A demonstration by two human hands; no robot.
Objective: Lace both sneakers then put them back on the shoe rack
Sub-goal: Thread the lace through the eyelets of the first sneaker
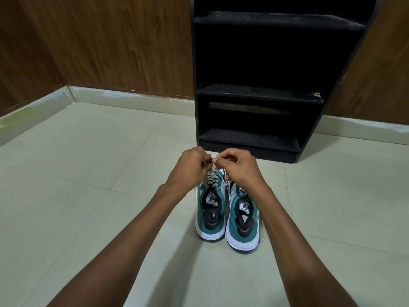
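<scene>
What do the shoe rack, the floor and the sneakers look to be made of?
Shoe rack: probably painted or laminated board, matte black, with dusty, chipped shelf edges. Floor: pale tiles, slightly glossy, with visible grout lines. Sneakers: teal uppers that look like suede or fabric, over white ribbed soles, likely rubber.

The word PUMA is showing, upside down from here, on the white tongue label of the left sneaker (pixel 211 209) and again on the right sneaker (pixel 243 220); the heel-collar lettering is too small to read.
</scene>
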